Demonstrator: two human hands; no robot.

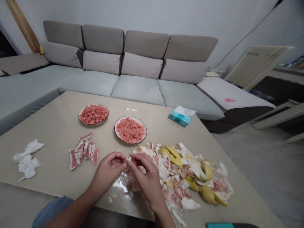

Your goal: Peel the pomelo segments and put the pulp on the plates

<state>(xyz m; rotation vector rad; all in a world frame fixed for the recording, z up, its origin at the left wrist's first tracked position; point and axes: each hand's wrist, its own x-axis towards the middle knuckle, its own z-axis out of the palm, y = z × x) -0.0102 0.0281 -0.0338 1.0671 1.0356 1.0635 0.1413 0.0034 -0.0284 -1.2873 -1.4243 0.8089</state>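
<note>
My left hand (108,172) and my right hand (144,179) meet fingertip to fingertip over the near edge of the beige table (54,126). Both are pinched shut on a small pale piece of pomelo (125,163), mostly hidden by the fingers. Right of my hands lies a big heap of yellow and white pomelo peel and skin (190,174). To the left lie several unpeeled pink pomelo segments (83,152). Beyond them stand two plates of peeled pink flesh, one on the left (93,114) and one nearer the middle (130,129).
Crumpled white tissues (27,160) lie at the table's left. A teal tissue pack (181,117) sits near the far right edge. A teal object (219,225) shows at the bottom edge. A grey sectional sofa (133,72) runs behind the table.
</note>
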